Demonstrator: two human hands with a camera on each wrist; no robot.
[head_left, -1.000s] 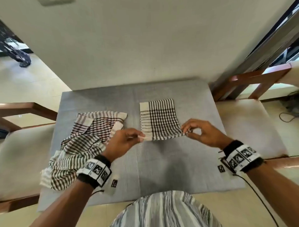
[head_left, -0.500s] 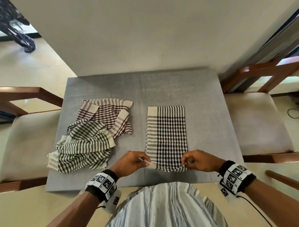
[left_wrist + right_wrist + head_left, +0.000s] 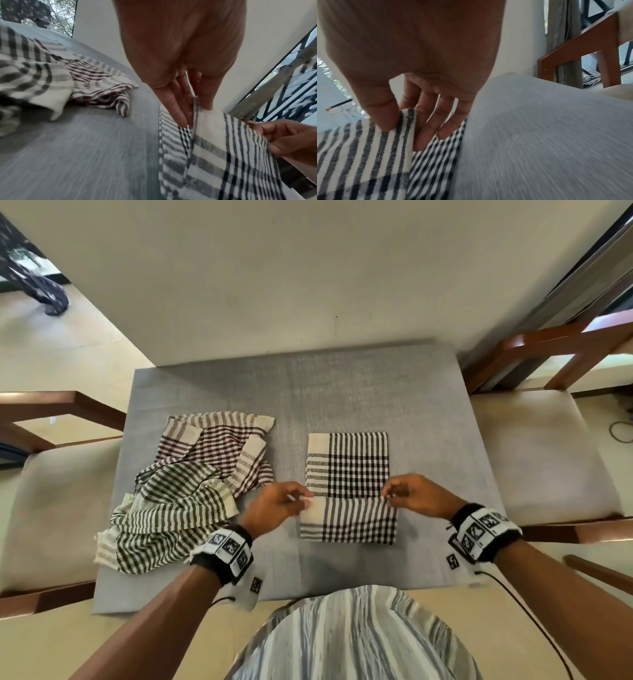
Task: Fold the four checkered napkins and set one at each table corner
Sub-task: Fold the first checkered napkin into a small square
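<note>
A black-and-white checkered napkin (image 3: 347, 470) lies lengthwise at the middle of the grey table (image 3: 376, 385). Its near end is lifted and doubled over toward the far end. My left hand (image 3: 301, 498) pinches the left corner of that raised edge, seen close in the left wrist view (image 3: 195, 112). My right hand (image 3: 388, 497) pinches the right corner, thumb on top of the cloth (image 3: 397, 121). The raised edge hangs about halfway along the napkin. A crumpled brown checkered napkin (image 3: 219, 450) and a crumpled green-striped napkin (image 3: 164, 515) lie in a heap on the table's left side.
Cream-cushioned wooden chairs stand at the left (image 3: 51, 491) and right (image 3: 541, 453) of the table. A plain wall (image 3: 308, 268) runs behind its far edge. Cables (image 3: 534, 621) trail from my wrist bands near the table's front edge.
Both hands first pulled the napkin toward me, laying it out long, then lifted its near edge and carried it back away from me to about the napkin's middle.
</note>
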